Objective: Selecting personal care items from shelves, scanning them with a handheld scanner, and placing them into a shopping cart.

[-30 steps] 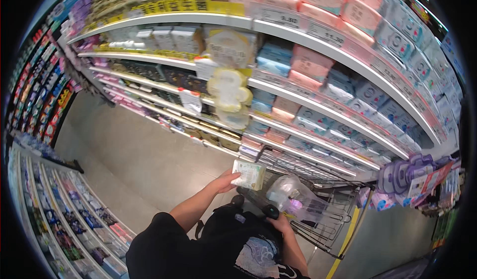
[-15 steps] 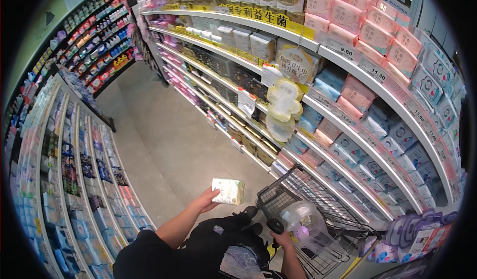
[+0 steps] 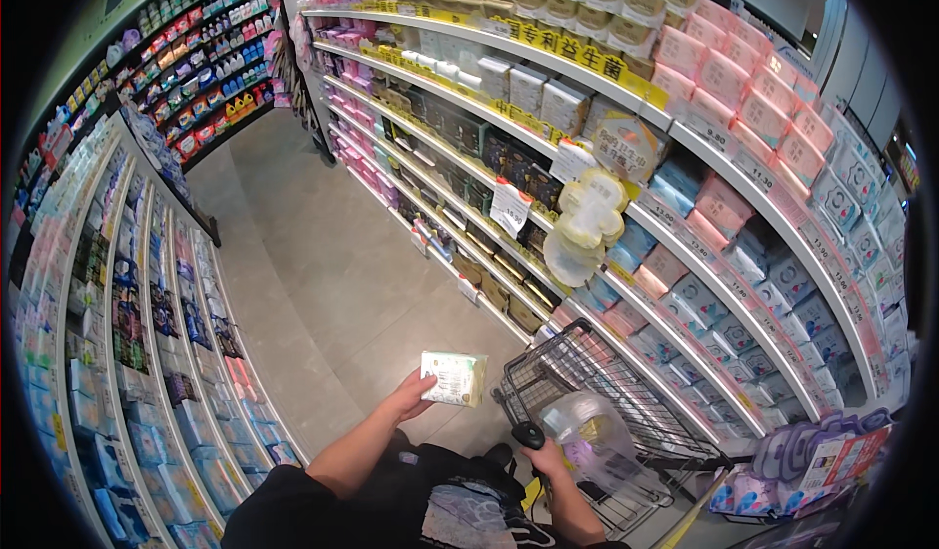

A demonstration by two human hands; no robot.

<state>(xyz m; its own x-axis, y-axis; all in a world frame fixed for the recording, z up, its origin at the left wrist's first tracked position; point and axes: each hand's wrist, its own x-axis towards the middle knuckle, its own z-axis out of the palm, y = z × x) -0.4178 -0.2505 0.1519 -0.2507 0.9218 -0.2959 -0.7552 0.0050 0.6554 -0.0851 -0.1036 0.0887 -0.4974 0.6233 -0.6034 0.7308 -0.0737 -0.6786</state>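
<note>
In front of my body, my left hand (image 3: 415,397) is closed on a small, square white and green pack (image 3: 452,378). The thumb lies over the near edge of the pack, and its shiny wrapper stands out at the right side. Lower right, my right hand (image 3: 545,458) wraps round the black cart handle (image 3: 529,436); some of its fingers are hidden. The dark wire shopping cart (image 3: 562,353) stands just beyond that hand. Inside it rests a clear plastic bag (image 3: 590,422) with pinkish-purple and yellowish contents that I cannot make out.
Tall shelves (image 3: 489,163) of soft packs curve along the right side, with a yellow flower-shaped hanging display (image 3: 590,212) jutting out. Another shelf (image 3: 147,353) lines the left. Between them runs the grey floor (image 3: 313,256). Purple slippers (image 3: 802,456) hang at lower right.
The view has shifted, so the right-hand shelves appear farther right and lower. The cart and my right hand sit slightly further left in view. Both hands keep their hold.
</note>
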